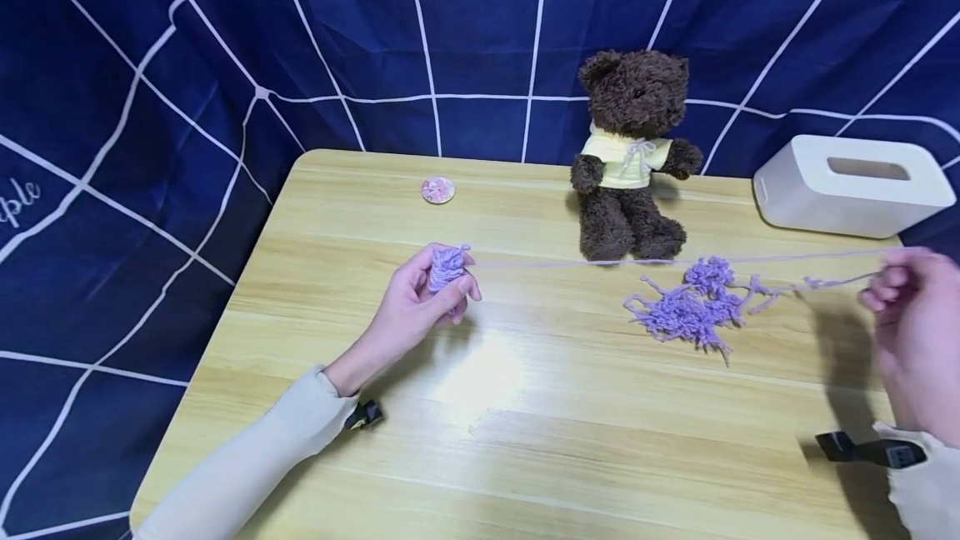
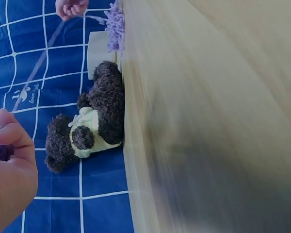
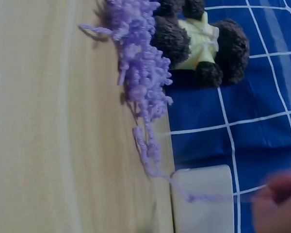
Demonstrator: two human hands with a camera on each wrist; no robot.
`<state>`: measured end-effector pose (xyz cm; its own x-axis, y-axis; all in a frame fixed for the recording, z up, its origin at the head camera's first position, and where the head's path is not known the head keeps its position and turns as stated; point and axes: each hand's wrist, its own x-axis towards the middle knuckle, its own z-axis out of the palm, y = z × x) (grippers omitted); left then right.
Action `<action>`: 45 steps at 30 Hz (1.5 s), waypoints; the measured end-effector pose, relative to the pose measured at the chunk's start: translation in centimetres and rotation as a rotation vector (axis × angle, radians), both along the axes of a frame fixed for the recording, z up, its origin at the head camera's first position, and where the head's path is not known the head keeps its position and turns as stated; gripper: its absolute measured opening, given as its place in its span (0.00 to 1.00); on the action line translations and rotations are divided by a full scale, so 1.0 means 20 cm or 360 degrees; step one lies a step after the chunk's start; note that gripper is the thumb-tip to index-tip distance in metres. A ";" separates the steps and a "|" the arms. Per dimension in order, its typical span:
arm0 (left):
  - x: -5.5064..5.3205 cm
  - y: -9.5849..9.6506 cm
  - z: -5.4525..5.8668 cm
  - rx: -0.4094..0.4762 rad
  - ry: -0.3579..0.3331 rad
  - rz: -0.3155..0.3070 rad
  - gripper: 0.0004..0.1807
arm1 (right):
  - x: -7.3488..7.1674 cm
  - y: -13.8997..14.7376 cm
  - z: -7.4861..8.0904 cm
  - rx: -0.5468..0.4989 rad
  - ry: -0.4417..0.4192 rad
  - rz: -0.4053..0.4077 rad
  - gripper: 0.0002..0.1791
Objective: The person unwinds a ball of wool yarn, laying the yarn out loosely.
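Note:
My left hand (image 1: 420, 290) holds a small wound bundle of purple yarn (image 1: 447, 267) between thumb and fingers, above the table. A taut strand (image 1: 555, 263) runs from that bundle across to my right hand (image 1: 918, 323), which pinches it at the far right with curled fingers. From the right hand another length of yarn trails down to a loose, crinkled purple heap (image 1: 690, 307) on the table. In the right wrist view the heap (image 3: 143, 73) shows tangled loops, and the right hand (image 3: 279, 204) is blurred at the edge.
A brown teddy bear (image 1: 633, 157) in a yellow top sits at the table's back edge. To its right stands a white tissue box (image 1: 855, 186). A round pink patterned disc (image 1: 437, 190) lies at the back left. Blue gridded cloth (image 1: 480, 40) hangs behind the wooden table (image 1: 570, 432).

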<state>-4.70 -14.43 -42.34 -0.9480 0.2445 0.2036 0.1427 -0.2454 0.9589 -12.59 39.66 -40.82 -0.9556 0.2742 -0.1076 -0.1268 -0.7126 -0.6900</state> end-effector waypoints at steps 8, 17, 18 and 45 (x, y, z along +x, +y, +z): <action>-0.01 0.02 0.02 -0.0043 0.0013 0.0005 0.10 | 0.06 -0.17 -0.05 0.1047 -0.0059 0.0607 0.14; 0.00 0.04 0.04 -0.0083 0.0017 0.0048 0.06 | 0.10 -0.37 -0.08 0.2263 -0.0031 0.0767 0.12; 0.00 0.04 0.04 -0.0084 0.0022 0.0049 0.06 | 0.12 -0.40 -0.08 0.2319 -0.0012 0.0733 0.13; 0.01 0.12 0.05 -0.0067 -0.0053 -0.0044 0.07 | 0.26 -1.23 -0.01 0.1642 0.0405 0.1370 0.22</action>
<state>-4.55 -12.00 -41.28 -0.9468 0.2787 0.1611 0.1043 -0.2080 0.9726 -7.41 15.02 -41.12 -0.8257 -0.5639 -0.0155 -0.1111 0.1895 -0.9756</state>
